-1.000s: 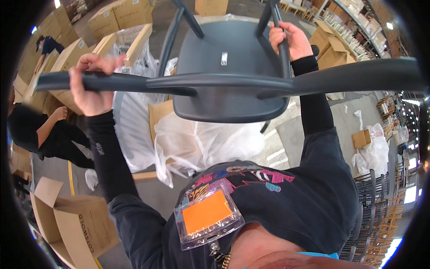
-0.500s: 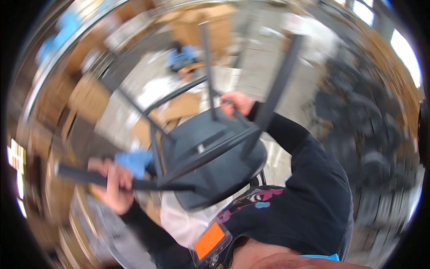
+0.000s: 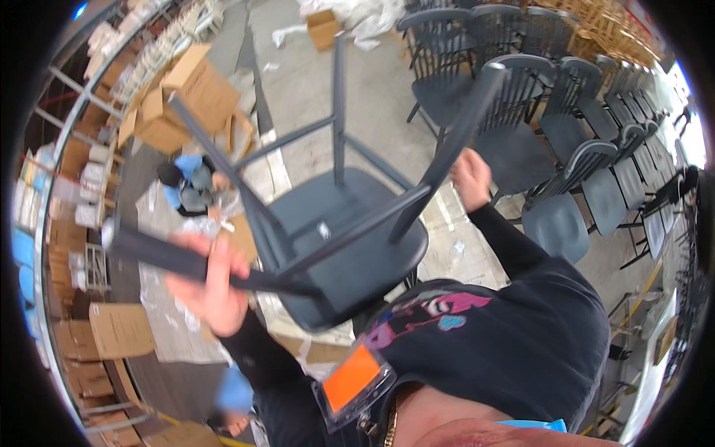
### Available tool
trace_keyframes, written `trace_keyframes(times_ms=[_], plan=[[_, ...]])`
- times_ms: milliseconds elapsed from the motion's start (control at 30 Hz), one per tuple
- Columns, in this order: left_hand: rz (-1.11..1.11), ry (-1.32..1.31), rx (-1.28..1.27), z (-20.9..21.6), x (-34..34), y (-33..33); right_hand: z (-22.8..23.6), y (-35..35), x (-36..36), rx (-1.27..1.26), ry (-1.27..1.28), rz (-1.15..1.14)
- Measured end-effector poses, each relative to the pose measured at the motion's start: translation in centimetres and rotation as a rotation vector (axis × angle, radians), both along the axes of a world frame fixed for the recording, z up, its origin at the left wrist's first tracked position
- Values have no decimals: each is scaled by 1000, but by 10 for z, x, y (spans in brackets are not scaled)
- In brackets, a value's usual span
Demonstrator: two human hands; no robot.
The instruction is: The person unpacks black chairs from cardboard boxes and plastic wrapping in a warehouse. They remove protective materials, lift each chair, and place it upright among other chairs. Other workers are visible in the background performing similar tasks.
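Note:
I hold a dark grey chair (image 3: pixel 350 246) upside down in front of my chest, its seat toward me and its legs pointing away. My left hand (image 3: pixel 210 279) is shut around one leg at the lower left. My right hand (image 3: pixel 471 179) grips another leg at the upper right, beside the seat. I wear a dark long-sleeved top with an orange badge (image 3: pixel 350 376) hanging at the chest.
Rows of matching dark chairs (image 3: pixel 566 134) stand at the upper right on the concrete floor. Cardboard boxes (image 3: pixel 186 97) sit at the upper left, more boxes (image 3: pixel 119 328) at the lower left. A person in blue (image 3: pixel 190 182) crouches by plastic sheeting beyond the chair.
My view and the chair have swung around: the rows of chairs now show at the right, and the chair has tilted, with both hands still on its legs.

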State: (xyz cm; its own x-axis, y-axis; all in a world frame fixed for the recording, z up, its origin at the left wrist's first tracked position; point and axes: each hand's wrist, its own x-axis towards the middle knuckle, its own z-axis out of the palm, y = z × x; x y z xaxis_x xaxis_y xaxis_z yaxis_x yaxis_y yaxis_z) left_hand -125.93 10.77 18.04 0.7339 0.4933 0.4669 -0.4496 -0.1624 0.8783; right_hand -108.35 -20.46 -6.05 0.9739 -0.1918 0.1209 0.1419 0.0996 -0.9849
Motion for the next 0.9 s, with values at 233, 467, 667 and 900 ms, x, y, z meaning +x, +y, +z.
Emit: trace_keyframes(times_ms=[233, 467, 667, 900], plan=[[-248, 123, 71, -6, 114, 28, 126, 130, -55, -651, -671, 495], [-410, 225, 39, -27, 191, 116, 136, 289, 23, -1020, -35, 982], [-407, 111, 267, -49, 269, 158, 122, 367, 75, -316, -142, 902], [-291, -364, 164, -76, 303, 286, 158, 399, 188, -655, 10, 730]])
